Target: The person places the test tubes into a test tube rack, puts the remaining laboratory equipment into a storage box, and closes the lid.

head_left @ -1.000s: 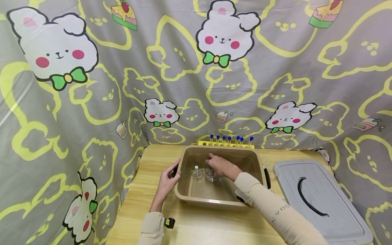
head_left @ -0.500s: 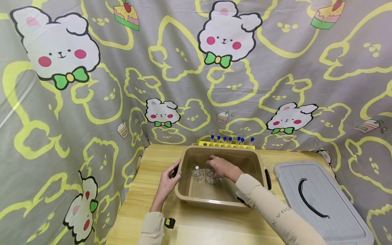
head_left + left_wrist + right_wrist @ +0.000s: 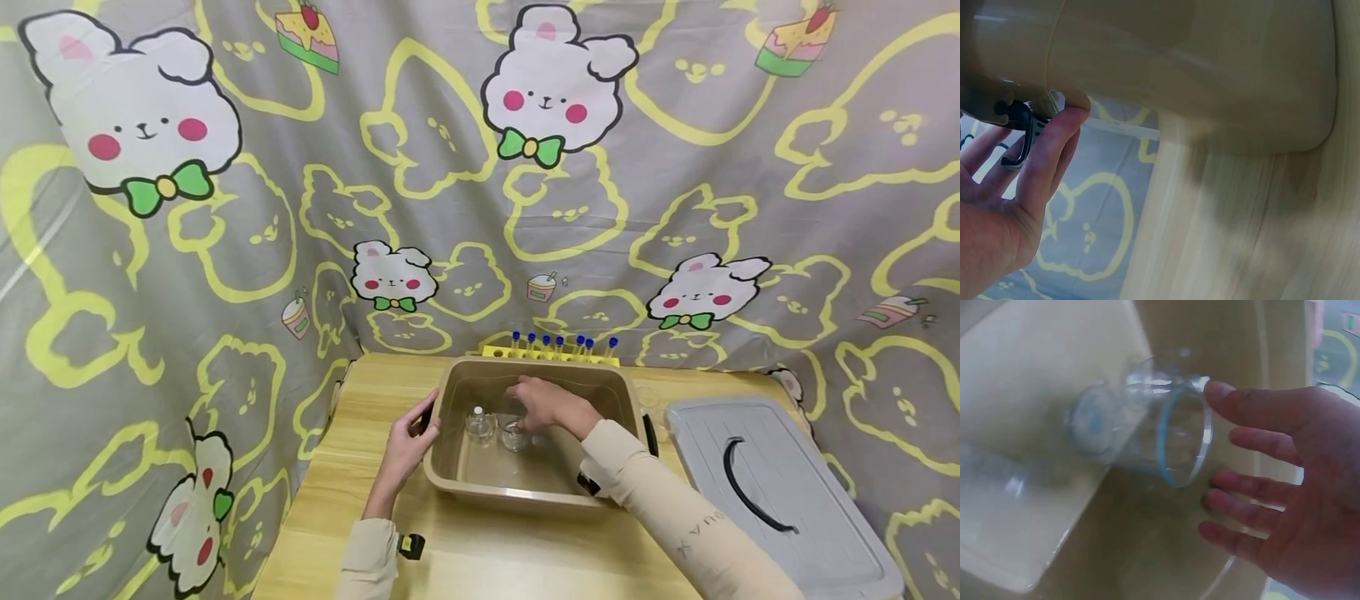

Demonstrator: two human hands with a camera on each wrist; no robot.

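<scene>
A brown plastic storage box [image 3: 517, 492] stands without its lid on the table. My left hand [image 3: 405, 442] holds its left side at the black handle [image 3: 1021, 125], thumb and fingers on either side. Inside the box, a clear glass beaker [image 3: 513, 436] stands to the right of a clear round vessel [image 3: 480, 427] with a white top. My right hand [image 3: 547, 404] is inside the box above the beaker. In the right wrist view its fingers are extended and spread, with the thumb tip right at the beaker's rim [image 3: 1207, 434].
Behind the box stands a yellow rack [image 3: 491, 352] with several blue-capped tubes. The grey lid [image 3: 780, 483], with a black handle, lies to the right. Clear round glassware [image 3: 647, 397] sits by the box's right rim. A patterned curtain [image 3: 465, 208] borders the table.
My right hand has let go of the beaker, its fingers drawing up and slightly right from it. My left hand stays at the box's handle.
</scene>
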